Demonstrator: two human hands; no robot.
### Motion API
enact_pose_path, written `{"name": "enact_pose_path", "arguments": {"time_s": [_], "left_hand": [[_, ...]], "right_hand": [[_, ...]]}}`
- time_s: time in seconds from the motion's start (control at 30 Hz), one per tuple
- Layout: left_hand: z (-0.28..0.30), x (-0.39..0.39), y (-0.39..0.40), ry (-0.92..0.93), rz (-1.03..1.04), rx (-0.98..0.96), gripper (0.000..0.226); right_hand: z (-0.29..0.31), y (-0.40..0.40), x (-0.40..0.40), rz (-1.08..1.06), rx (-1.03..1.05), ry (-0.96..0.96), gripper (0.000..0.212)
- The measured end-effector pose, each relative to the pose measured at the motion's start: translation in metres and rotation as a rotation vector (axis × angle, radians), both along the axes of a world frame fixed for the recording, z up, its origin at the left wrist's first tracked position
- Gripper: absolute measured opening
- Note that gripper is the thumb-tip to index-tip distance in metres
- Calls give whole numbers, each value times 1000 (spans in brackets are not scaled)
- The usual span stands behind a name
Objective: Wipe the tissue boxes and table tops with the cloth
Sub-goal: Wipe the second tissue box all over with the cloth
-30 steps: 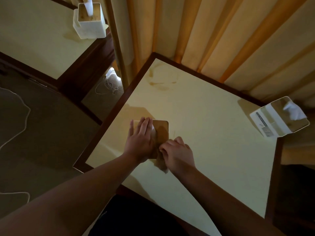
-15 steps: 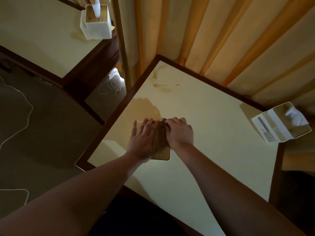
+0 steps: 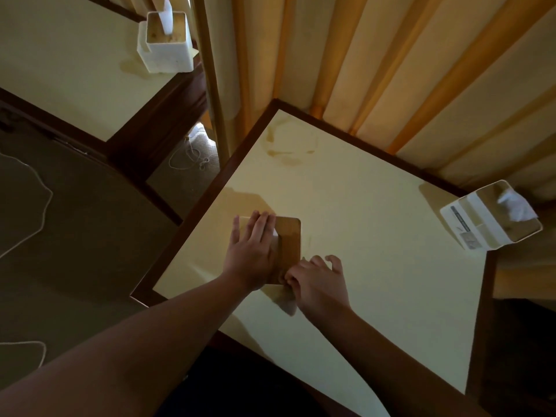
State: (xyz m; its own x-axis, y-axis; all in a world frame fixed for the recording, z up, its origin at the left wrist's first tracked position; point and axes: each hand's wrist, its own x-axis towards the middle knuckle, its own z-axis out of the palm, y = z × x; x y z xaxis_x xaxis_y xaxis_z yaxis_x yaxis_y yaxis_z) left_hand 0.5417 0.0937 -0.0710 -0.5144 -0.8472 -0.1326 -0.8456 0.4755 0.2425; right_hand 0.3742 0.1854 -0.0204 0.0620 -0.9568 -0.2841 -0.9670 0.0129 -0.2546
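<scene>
A tissue box with a brown lid (image 3: pixel 289 236) stands near the left edge of the cream table top (image 3: pixel 367 251). My left hand (image 3: pixel 252 254) lies flat on the lid with straight fingers. At the box's near corner my right hand (image 3: pixel 320 284) has its fingers curled and pinches a dim brownish cloth (image 3: pixel 285 300), which trails onto the table below it. A second white tissue box (image 3: pixel 484 224) sits at the table's right corner. A third tissue box (image 3: pixel 165 52) stands on the neighbouring table (image 3: pixel 69 73).
A brownish stain (image 3: pixel 288 150) marks the table's far corner. Padded wall panels (image 3: pixel 391 70) rise behind both tables. A dark gap with carpet and a white cord (image 3: pixel 188 158) separates the tables. Dark wooden trim edges each top.
My right hand has slid from the far side of the box lid back to its near corner. My left hand has stayed on the lid.
</scene>
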Motion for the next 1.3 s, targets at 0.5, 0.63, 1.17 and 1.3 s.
{"name": "enact_pose_path", "arguments": {"time_s": [0.5, 0.63, 1.17, 1.3], "left_hand": [[0, -2, 0, -130, -59, -75, 71], [-3, -3, -3, -105, -14, -49, 72], [-2, -1, -3, -56, -17, -15, 77], [-6, 0, -4, -85, -58, -42, 84]], "right_hand": [[-4, -88, -5, -141, -95, 91, 27], [-9, -108, -10, -68, -95, 137, 28], [-20, 3, -5, 106, -179, 49, 16], [-19, -16, -3, -27, -196, 70, 16]]}}
